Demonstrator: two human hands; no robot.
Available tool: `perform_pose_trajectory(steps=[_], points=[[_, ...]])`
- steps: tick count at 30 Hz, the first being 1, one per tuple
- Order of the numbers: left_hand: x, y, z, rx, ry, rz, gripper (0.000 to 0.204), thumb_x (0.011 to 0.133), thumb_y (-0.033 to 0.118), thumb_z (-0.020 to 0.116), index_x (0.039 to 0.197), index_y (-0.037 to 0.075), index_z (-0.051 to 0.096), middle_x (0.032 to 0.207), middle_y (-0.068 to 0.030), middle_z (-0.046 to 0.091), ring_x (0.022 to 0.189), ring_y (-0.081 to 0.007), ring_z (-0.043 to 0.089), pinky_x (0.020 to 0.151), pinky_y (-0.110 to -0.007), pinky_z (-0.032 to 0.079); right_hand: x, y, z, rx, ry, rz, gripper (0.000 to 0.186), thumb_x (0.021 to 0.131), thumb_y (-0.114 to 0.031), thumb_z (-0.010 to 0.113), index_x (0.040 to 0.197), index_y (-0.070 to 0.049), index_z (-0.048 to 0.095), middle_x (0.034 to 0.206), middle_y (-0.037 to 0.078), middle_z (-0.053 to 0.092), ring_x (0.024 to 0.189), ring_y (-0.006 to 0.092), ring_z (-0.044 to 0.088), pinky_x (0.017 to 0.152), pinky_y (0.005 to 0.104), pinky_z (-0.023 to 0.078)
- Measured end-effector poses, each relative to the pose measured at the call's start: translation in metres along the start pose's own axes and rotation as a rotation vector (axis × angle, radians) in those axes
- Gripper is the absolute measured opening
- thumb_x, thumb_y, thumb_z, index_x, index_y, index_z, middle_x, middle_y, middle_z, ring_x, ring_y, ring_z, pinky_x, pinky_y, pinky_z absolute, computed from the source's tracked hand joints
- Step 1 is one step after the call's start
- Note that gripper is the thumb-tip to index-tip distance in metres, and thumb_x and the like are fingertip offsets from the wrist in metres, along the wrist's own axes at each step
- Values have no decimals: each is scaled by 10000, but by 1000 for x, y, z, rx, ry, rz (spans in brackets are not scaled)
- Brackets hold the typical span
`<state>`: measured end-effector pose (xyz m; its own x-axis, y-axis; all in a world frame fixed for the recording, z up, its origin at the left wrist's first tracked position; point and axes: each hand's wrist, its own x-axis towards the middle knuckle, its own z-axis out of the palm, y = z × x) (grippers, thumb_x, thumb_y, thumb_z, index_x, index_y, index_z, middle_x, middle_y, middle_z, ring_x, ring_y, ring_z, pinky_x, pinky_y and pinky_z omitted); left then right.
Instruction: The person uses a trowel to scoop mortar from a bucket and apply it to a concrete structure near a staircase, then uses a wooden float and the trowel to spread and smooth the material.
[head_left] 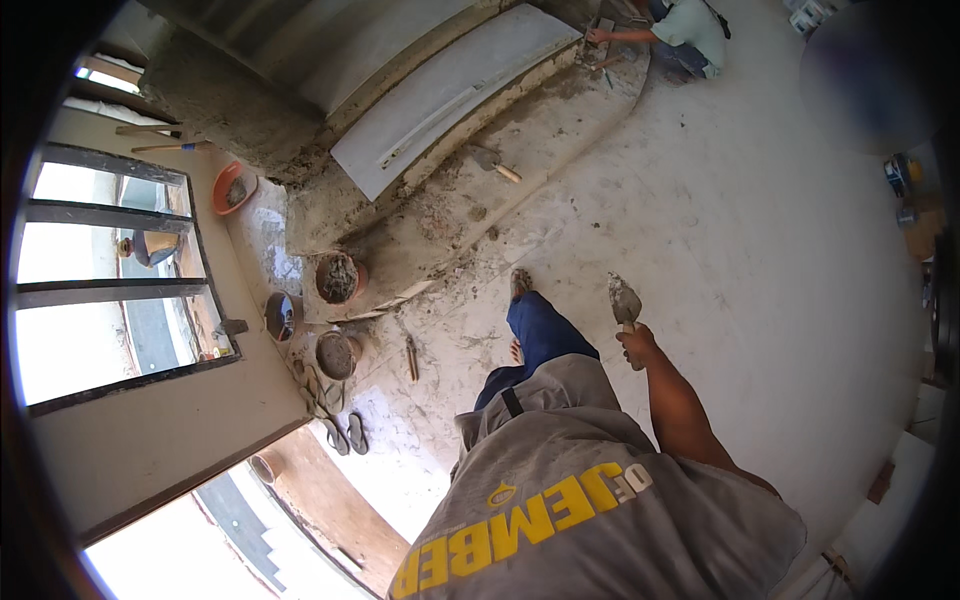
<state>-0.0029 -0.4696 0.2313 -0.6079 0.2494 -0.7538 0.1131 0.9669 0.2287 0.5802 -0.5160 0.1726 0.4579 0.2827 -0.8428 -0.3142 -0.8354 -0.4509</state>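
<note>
Head view: the right hand point(638, 345) had its fingers closed around the handle of a trowel point(625, 300), above the floor point(780, 300). A second trowel point(494, 164) lay near the step's point(440, 215) outer edge. The left hand's fingers could not be determined.

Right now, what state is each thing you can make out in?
Held trowel: gripped by its handle in the right hand, blade smeared grey.
Left hand: not in view.
Other trowel: lying on the low ledge, unheld.
Orange tub: open, some grey material inside.
Upper reddish bucket: open, grey material inside.
Dark sandals: paired, unworn.
</note>
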Motion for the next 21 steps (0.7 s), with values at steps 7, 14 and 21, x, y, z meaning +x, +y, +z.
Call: perform_pose_trajectory(steps=[7, 14, 21], points=[[-40, -45, 39, -151, 17, -76, 209, 937, 252, 626, 936, 44, 604, 742, -95, 603, 551, -227, 579, 472, -370, 472, -35, 118, -44, -64, 102, 346, 298, 930, -108, 673, 1179, -43, 524, 746, 125, 597, 568, 241, 602, 476, 430, 506], [-75, -27, 83, -302, 86, -69, 200, 928, 243, 623, 928, 44, 603, 728, -96, 595, 543, -230, 575, 471, -371, 468, -30, 131, -104, 10, 93, 277, 213, 859, -85, 717, 996, 13, 586, 671, 124, 613, 525, 248, 622, 460, 434, 520], [-109, 16, 118, -454, 156, 21, 192, 918, 234, 620, 920, 44, 602, 715, -98, 587, 536, -232, 572, 469, -371, 465, -19, 67, -191, 141, -14, 19, 258, 857, -126, 726, 1008, -98, 519, 676, 23, 487, 523, 174, 517, 449, 391, 442]])
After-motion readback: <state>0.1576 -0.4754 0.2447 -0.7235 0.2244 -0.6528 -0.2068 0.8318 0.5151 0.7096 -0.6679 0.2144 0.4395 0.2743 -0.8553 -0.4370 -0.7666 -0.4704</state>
